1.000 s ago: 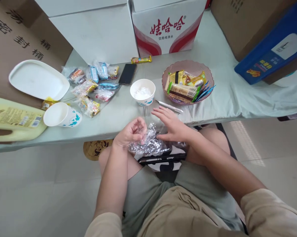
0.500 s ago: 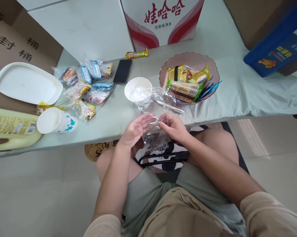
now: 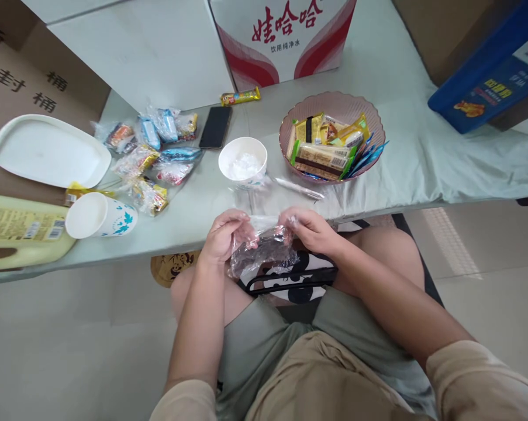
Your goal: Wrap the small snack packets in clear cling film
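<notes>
Between my hands stretches a clear plastic bag [image 3: 264, 254], hanging over my lap just off the table's front edge. My left hand [image 3: 225, 237] pinches its left side between thumb and fingers. On the other side my right hand [image 3: 310, 229] is closed on the bag's right upper edge. Beyond them stands a white paper cup [image 3: 242, 162] with clear crumpled plastic inside. A pen-like white stick [image 3: 299, 189] lies to the right of that cup. Further right, a pink scalloped bowl [image 3: 285, 131] holds several wrapped snacks [image 3: 325, 155].
Several bagged snack packs [image 3: 147, 155] lie left of a black phone [image 3: 216, 127]. At the left are a lying paper cup [image 3: 118, 217], a white tray [image 3: 48, 149] and a yellow jug [image 3: 22, 225]. Boxes [image 3: 285, 58] line the back; a blue container [image 3: 487, 88] stands right.
My left hand has gone from spread fingers to a pinch on the bag. The bag, formerly bunched up toward the cup and bowl, is now drawn wide between both hands, nearer my lap.
</notes>
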### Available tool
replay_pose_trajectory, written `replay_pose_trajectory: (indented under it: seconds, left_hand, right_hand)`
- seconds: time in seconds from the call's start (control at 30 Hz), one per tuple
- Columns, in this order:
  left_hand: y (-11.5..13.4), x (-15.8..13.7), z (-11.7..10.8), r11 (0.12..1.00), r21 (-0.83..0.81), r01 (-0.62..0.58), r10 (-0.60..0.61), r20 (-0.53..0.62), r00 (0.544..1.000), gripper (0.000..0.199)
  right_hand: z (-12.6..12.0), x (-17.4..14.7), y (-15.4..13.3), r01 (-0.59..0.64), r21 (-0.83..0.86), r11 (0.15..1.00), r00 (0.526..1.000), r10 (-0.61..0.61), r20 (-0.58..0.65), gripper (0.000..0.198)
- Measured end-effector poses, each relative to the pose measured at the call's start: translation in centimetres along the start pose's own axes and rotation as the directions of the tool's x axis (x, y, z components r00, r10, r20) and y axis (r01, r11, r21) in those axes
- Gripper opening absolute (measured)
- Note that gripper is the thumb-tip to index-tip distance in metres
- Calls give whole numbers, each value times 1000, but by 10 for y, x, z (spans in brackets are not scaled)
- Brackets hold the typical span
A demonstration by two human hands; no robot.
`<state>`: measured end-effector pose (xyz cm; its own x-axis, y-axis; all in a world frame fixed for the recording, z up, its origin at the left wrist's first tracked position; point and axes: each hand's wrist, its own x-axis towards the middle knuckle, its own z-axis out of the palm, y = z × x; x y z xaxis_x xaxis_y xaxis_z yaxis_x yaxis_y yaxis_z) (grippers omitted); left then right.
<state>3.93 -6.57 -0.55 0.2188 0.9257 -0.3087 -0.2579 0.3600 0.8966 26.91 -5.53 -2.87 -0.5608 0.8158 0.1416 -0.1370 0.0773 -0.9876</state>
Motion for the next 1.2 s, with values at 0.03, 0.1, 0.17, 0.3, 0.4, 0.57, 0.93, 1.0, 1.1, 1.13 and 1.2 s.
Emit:
replay_pose_trajectory:
  seconds: [0.03, 0.1, 0.17, 0.3, 0.4, 0.57, 0.93, 1.0, 1.1, 1.13, 1.2]
  left_hand:
    - [1, -1, 0, 999, -28, 23, -22, 23, 999, 26]
    - [3, -1, -1, 998, -37, 59, -56, 76, 996, 24]
    - [4, 1, -2, 998, -16, 58, -55, 122, 991, 23]
    - [1, 7, -4, 995, 98, 14, -26, 125, 992, 36]
    - [-5, 9, -5, 977, 205, -53, 53, 7, 999, 27]
    - [-10, 6, -1, 959, 246, -143, 164, -68, 984, 67]
    - [-13, 10, 5, 990, 143, -8, 26, -124, 992, 45]
    - [-14, 8, 5, 992, 118, -38, 53, -121, 991, 40]
    - [-13, 6, 3, 976, 213, -40, 58, -77, 995, 34]
    - [-12, 5, 3, 963, 268, -39, 60, -72, 996, 33]
    - [-11, 6, 4, 927, 374, -37, 71, -76, 995, 32]
  right_hand:
    - [-2, 0, 0, 47, -45, 998, 999, -47, 9, 22]
    - [-7, -1, -1, 123, -132, 984, 992, -124, 0, 19]
    - [-12, -2, 0, 144, -182, 973, 987, -155, -45, 14]
    - [-17, -6, 5, 71, -216, 974, 972, -116, -203, 20]
    - [-15, -7, 7, 1, -94, 996, 944, -32, -329, 22]
    - [-5, -3, 4, -139, 155, 978, 961, 171, -218, 84]
    - [-1, 3, 2, -83, 214, 973, 932, 152, -330, 76]
    - [0, 2, 1, -91, 192, 977, 946, 145, -290, 51]
    - [1, -2, -1, -112, 147, 983, 967, 142, -213, 40]
    - [1, -3, -1, -136, 130, 982, 968, 160, -193, 39]
    - [0, -4, 0, -189, 96, 977, 958, 205, -203, 36]
